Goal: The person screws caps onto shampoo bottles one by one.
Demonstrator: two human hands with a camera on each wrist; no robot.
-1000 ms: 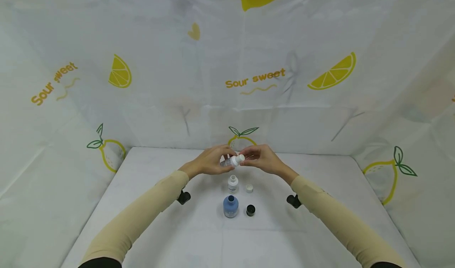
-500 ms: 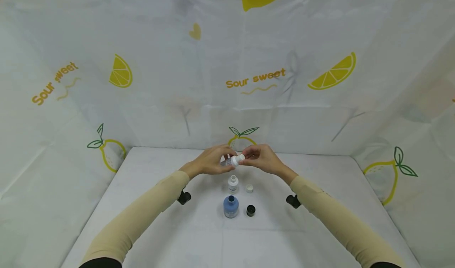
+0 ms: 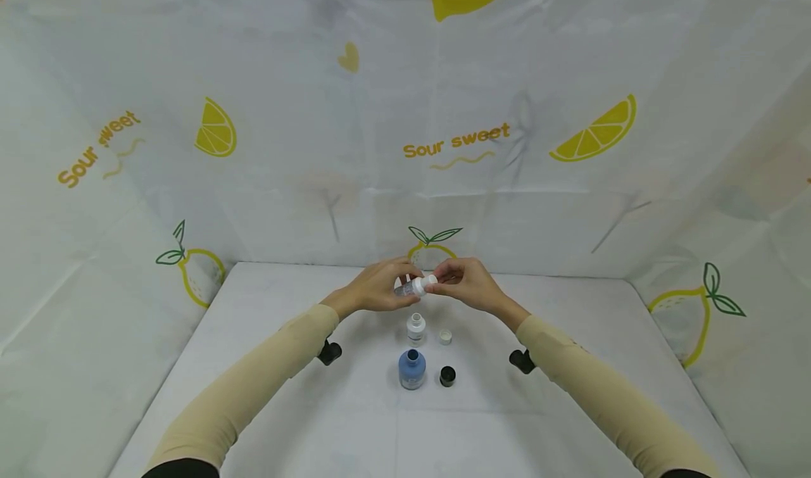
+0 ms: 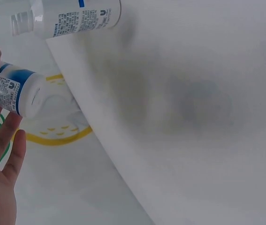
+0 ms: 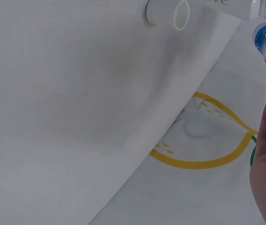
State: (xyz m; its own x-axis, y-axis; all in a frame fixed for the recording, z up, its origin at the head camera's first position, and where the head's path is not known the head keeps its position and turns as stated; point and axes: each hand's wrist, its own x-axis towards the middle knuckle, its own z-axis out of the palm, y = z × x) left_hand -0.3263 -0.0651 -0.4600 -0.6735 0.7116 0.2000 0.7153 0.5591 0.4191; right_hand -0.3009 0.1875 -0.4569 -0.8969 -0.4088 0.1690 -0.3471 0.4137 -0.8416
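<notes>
In the head view my left hand [image 3: 380, 286] grips a small bottle [image 3: 408, 288] near the far edge of the table, tilted with its white cap [image 3: 431, 280] up and to the right. Thumb and fingertips of my right hand [image 3: 470, 284] pinch that cap from the right. The bottle's blue-and-white label [image 4: 3, 89] and white base show in the left wrist view, and lettering reading "Dove" in the right wrist view. Just in front of the hands stands an open white bottle [image 3: 415, 330], upright, with a loose white cap [image 3: 445, 336] to its right.
Closer to me on the white table [image 3: 469, 436] stands an open blue bottle [image 3: 412, 372]. Beside it, on the right, lies a black cap [image 3: 447, 376]. A lemon-printed white sheet [image 3: 285, 182] hangs behind the table and along its sides.
My right thumb and fingers have shifted slightly at the cap. My left hand keeps its grip on the tilted bottle; the things on the table stay put.
</notes>
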